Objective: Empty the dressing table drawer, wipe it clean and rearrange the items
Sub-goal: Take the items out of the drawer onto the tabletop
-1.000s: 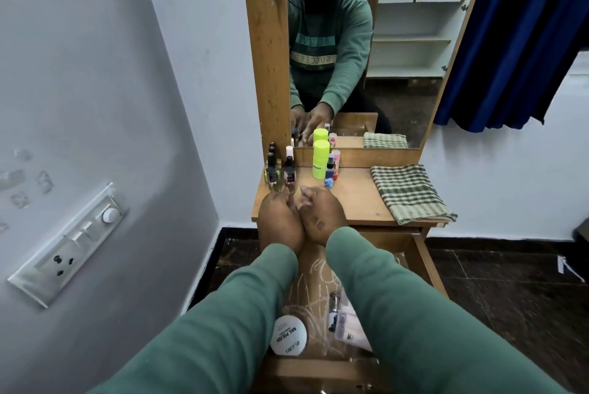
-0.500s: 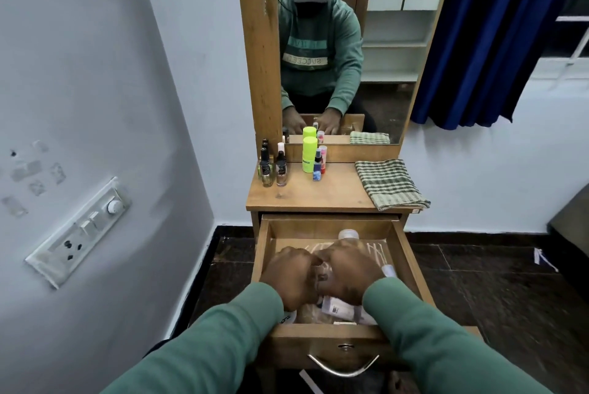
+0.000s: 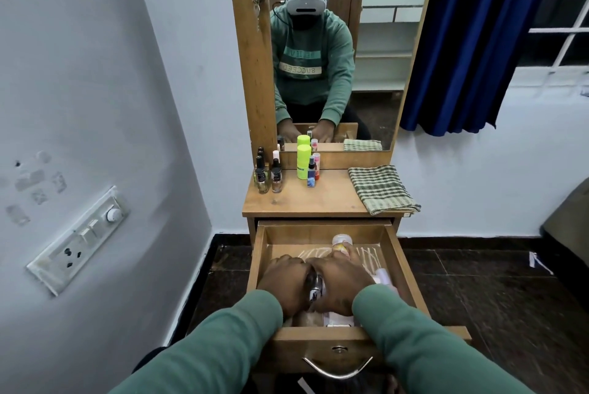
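Drawer [image 3: 302, 236] pulled open, pale wood, scribbled floor, left hand [image 3: 282, 282] and right hand [image 3: 342, 285] curled together round shiny item [image 3: 315, 290]

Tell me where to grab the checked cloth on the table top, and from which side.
Pinch the cloth at its near right corner, coming from the front right. It lies folded flat on the table top, so its middle offers little to grip, but that corner seems to jut past the table's edge. The bottles stand well to its left, out of the way.

Two hands: left hand [image 3: 282, 282], right hand [image 3: 342, 282]; one drawer [image 3: 302, 347]; one checked cloth [image 3: 381, 188]; one neon-green bottle [image 3: 303, 162] (nail-polish bottles [image 3: 276, 177] overlap, uncountable).
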### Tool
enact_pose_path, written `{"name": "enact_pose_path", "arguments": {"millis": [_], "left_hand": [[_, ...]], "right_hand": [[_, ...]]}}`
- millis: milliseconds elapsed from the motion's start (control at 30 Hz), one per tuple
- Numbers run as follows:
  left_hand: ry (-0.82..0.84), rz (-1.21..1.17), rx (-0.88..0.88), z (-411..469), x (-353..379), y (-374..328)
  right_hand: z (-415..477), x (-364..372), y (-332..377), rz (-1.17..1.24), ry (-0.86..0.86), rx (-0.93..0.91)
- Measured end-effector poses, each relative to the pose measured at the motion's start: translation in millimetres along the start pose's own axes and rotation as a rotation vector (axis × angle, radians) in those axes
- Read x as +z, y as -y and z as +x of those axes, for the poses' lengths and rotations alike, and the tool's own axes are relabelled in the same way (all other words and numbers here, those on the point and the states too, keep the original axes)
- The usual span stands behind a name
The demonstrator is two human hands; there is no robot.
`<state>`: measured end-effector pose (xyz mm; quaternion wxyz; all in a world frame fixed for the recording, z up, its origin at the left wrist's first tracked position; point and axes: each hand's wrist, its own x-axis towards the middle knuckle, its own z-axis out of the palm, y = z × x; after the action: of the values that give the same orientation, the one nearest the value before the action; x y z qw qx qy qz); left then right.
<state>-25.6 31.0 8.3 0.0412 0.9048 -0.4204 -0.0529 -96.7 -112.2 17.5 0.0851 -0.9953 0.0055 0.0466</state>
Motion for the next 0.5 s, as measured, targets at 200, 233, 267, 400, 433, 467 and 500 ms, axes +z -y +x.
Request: {"name": "enact_pose_path", "arguments": {"millis": [200,233,267,400,433,467,500], "left_hand": [[-0.127,-0.488,-0.073,-9,-13,11],[-0.157,-0.585,-0.084,-11,-14,14],[-0.194,-0.675,-0.094,-14,-15,16],[-0.368,-1.097,-0.166,-20,-21,16],[-0.406,-1.163,-0.175,-20,-23,14],[-0.439,-1.220,-0.185,-18,-26,11],[-0.473,-1.268,-0.204,-16,-29,9]], "right_hand": [[0,-9,-3,0.300,-0.211,0.070],[0,-11,-4,0.398,-0.235,0.084],[0,-12,-4,0.493,-0.265,0.100],[2,-20,1,0.919,-0.372,0.120],[4,-22,4,0.990,-0.402,0.123],[6,-25,7,1.044,-0.429,0.127],[9,-28,9,1.092,-0.450,0.133]]}}
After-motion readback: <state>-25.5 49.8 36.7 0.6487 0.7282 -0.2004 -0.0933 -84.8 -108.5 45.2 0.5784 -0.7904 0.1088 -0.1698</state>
